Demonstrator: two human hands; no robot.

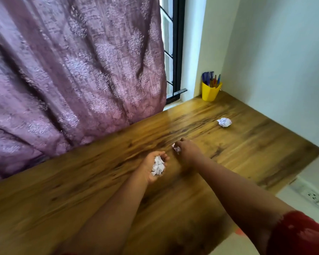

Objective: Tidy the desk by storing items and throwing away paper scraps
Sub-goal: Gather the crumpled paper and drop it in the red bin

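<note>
Bare forearms; red sleeve (300, 234) on right arm.

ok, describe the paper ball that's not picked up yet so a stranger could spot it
Start at the yellow pen cup in the far corner of the wooden desk. Nearer along the right wall lies a crumpled white paper ball. It alone rests on bare wood; the other scraps are in the hands.

- No text, label, brand or number can be read anywhere.
- Faint marks on the crumpled paper scraps (158, 166) are illegible.
</note>
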